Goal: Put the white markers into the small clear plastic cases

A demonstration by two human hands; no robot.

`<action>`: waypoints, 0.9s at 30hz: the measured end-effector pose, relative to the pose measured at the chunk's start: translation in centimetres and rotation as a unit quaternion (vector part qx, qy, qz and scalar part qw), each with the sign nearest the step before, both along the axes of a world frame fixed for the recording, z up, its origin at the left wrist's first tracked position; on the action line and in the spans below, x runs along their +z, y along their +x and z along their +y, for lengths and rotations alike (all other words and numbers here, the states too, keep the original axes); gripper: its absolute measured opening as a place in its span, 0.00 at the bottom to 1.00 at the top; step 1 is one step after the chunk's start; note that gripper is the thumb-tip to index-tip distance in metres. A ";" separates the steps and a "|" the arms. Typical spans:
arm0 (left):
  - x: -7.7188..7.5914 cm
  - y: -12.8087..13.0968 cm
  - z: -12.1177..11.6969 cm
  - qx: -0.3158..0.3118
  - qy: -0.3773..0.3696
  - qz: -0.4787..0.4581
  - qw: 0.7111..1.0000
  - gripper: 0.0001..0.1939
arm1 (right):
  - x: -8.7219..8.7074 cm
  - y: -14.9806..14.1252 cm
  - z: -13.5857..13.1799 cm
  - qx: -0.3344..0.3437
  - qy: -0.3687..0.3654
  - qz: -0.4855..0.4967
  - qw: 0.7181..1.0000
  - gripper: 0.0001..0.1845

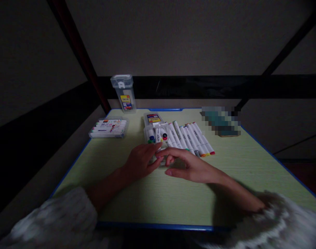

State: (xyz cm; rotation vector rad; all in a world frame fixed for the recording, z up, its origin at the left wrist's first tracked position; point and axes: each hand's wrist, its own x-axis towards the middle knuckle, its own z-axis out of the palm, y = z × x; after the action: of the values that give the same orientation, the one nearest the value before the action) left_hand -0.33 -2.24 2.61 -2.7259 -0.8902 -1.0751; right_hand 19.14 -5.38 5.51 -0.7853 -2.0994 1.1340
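Note:
A clear plastic marker box [149, 119] lies on the table with its open end toward me, and coloured marker ends show in it. A white marker [158, 134] points away from me at that opening. My left hand [141, 160] has its fingertips closed around the near end of this marker. My right hand [190, 164] reaches in from the other side, its index finger at the left fingertips and its thumb apart below. Right beside the box lies a row of loose white markers [190, 138] with coloured ends. The fingers partly hide the box's lid and the marker's near end.
At the back left stands a tall clear box [126, 97] with a lid. A flat clear case of white pens [108, 128] lies on the left. A blurred-out flat object [221, 121] is at the back right. The pale green table [158, 204] has blue edges.

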 end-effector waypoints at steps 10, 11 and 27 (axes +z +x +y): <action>0.0 0.0 0.0 0.001 0.010 -0.004 1.000 0.16 | 0.0 0.0 0.1 -0.003 0.002 -0.008 1.000 0.19; 0.0 0.0 0.0 0.001 0.009 -0.003 1.000 0.16 | 0.0 0.0 0.1 -0.005 0.003 -0.009 1.000 0.19; 0.3 -0.1 -0.1 0.000 -0.021 0.010 1.000 0.20 | 0.1 0.0 -0.1 -0.021 0.005 -0.015 1.000 0.22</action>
State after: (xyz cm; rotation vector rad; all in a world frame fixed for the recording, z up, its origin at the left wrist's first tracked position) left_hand -0.39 -2.30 2.92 -2.7648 -0.9214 -1.0390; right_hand 19.12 -5.46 5.64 -0.8420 -2.1015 1.0957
